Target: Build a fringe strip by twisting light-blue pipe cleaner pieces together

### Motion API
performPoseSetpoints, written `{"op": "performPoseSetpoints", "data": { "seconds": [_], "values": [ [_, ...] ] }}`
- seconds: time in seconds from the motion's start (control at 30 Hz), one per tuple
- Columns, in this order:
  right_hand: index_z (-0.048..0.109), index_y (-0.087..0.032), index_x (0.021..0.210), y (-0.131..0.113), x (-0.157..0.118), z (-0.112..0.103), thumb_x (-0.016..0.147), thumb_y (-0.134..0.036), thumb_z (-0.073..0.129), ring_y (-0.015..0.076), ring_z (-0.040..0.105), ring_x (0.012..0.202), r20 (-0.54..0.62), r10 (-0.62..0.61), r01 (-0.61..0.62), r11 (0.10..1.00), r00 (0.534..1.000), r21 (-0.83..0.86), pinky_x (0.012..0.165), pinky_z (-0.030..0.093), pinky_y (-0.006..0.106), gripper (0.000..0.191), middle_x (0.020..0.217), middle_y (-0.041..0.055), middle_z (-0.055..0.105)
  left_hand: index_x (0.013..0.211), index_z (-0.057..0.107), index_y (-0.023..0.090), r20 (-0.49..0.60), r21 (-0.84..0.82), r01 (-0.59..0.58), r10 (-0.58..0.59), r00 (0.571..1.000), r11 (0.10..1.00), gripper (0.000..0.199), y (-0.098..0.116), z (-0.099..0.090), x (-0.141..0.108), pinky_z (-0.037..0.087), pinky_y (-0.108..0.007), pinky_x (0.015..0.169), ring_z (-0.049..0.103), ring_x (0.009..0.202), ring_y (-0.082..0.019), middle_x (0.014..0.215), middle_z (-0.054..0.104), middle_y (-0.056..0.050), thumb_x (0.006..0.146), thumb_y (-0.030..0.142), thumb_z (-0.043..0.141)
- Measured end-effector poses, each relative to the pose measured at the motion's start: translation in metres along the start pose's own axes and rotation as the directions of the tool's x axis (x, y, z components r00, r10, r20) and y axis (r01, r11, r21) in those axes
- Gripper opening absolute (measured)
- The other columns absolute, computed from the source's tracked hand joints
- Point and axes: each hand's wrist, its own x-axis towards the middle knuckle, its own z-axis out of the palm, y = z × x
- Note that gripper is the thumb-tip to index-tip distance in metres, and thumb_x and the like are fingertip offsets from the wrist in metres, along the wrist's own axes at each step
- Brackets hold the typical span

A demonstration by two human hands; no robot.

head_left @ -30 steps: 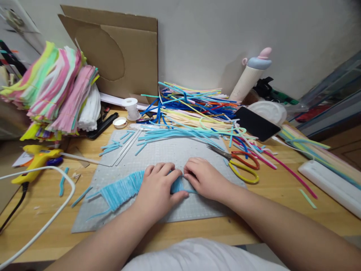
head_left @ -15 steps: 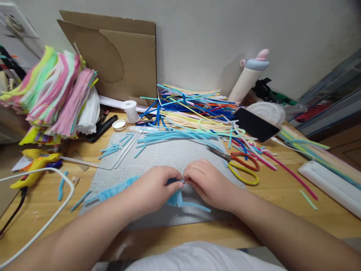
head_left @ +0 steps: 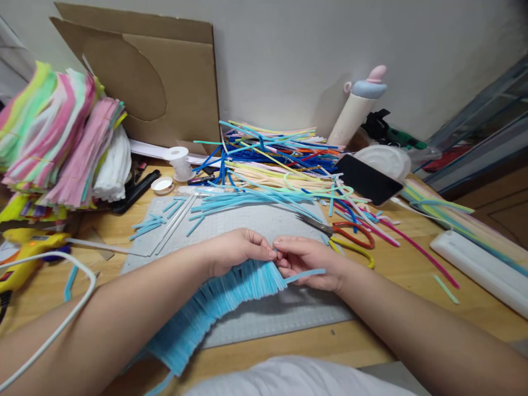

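A strip of light-blue pipe cleaners [head_left: 223,297], packed side by side like a fringe, hangs from my hands and slants down to the lower left. My left hand [head_left: 237,250] is closed on its upper edge, thumb and fingers pinching near the right end. Close beside it, my right hand [head_left: 307,261] has its fingertips pinched at the end of the strip, palm turned partly up. One loose blue stem sticks out rightward across the right palm. Under both hands lies a grey cutting mat [head_left: 264,319]. What sits between the fingertips is mostly hidden.
Scissors [head_left: 352,239] lie at the mat's right. Blue pipe cleaners [head_left: 247,203] and a mixed-colour heap [head_left: 280,154] lie behind. Short cut pieces [head_left: 148,225] are on the left, near a yellow glue gun [head_left: 28,253] and white cable [head_left: 88,275]. A phone [head_left: 367,179] rests back right.
The blue strip has been lifted and pulled toward me, so more of it shows. My right hand has turned palm up. The view has shifted slightly right.
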Motion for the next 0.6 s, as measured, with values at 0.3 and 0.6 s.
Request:
{"op": "performPoseSetpoints", "data": {
  "seconds": [0.3, 0.6],
  "values": [
    [0.059, -0.013, 0.079, 0.010, 0.011, 0.010, 0.065, -0.022, 0.078, 0.0037, 0.049, 0.047, -0.239, -0.265, 0.318, 0.923, 0.934, 0.219, 0.045, 0.041, 0.014, 0.025, 0.058, -0.0041, 0.056, 0.072, 0.064, 0.012, -0.023, -0.277, 0.050, -0.058, 0.998, 0.960, 0.024, 0.000, -0.004, 0.002, 0.048, -0.023, 0.058, 0.063, 0.059, -0.013, 0.070, 0.072, -0.005, 0.062, 0.030, 0.078],
    [0.050, -0.018, 0.070, 0.006, 0.026, 0.017, 0.073, -0.047, 0.067, 0.0045, 0.035, 0.032, -0.243, -0.336, 0.302, 0.938, 0.910, -0.170, 0.033, 0.024, 0.015, 0.035, 0.040, -0.0090, 0.044, 0.067, 0.064, 0.012, -0.039, -0.234, -0.125, 0.120, 0.992, 0.964, 0.023, -0.008, -0.007, 0.001, 0.044, -0.024, 0.067, 0.060, 0.064, -0.013, 0.064, 0.067, -0.003, 0.061, 0.031, 0.077]
  ]
}}
